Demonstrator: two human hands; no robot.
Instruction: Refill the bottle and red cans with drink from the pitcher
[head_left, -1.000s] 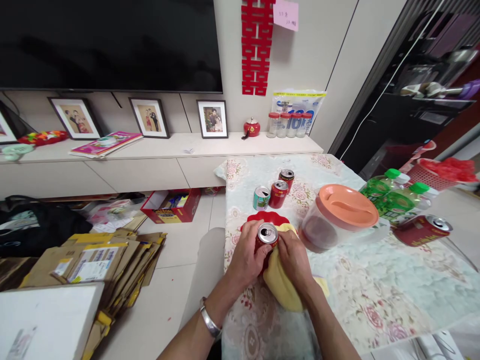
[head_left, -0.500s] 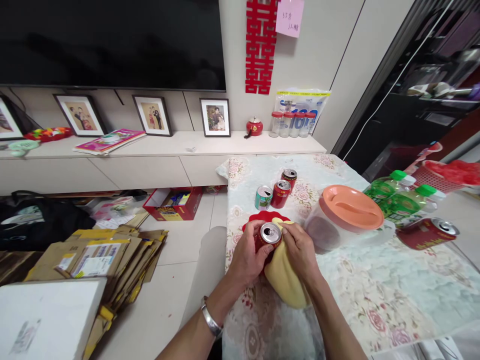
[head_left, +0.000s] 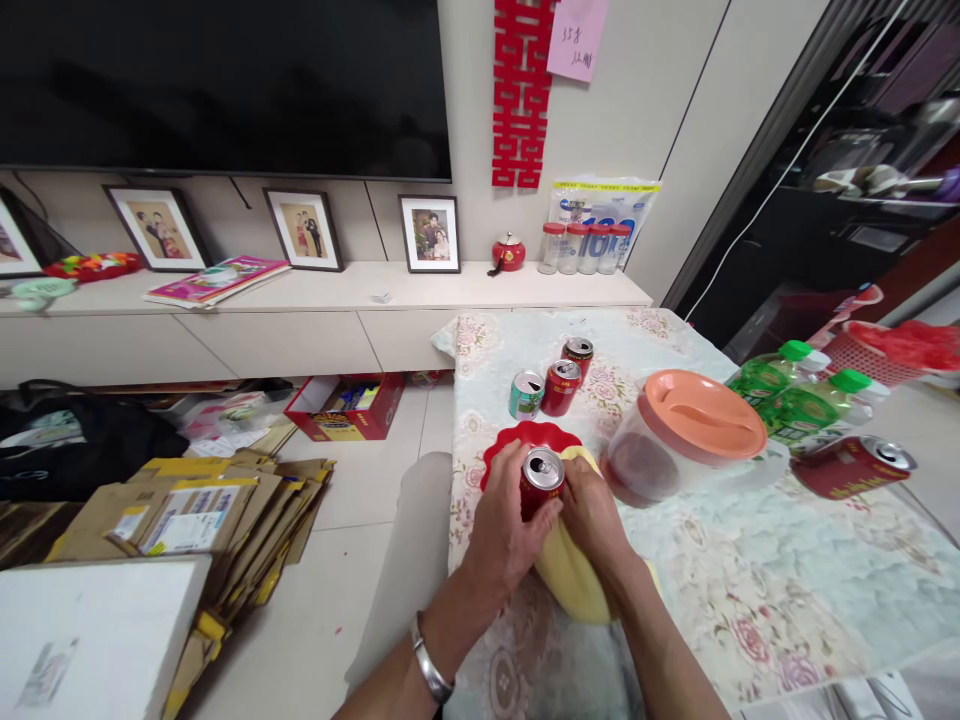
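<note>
My left hand (head_left: 501, 530) is wrapped round an opened red drink can (head_left: 541, 484), which stays upright above a red scalloped dish (head_left: 501, 447). Against the can's right side, my right hand (head_left: 596, 510) grips a yellow cloth (head_left: 574, 580) that hangs down toward me. Just behind the dish stand a small green can (head_left: 526, 396) and a red can (head_left: 561, 388), both opened. Another dark red can (head_left: 578, 356) stands behind them. The lower part of the held can is partly hidden by my fingers and the cloth.
A clear container with an orange lid (head_left: 701, 415) is close to my right hand. Green-capped bottles (head_left: 814, 405) and a large red can lying tilted (head_left: 855, 467) are farther right. Flattened cardboard (head_left: 187, 510) is stacked on the left, beside a white box (head_left: 97, 640).
The held can and both hands have shifted slightly toward me, uncovering more of the red dish. My right hand has moved a little lower along with the yellow cloth.
</note>
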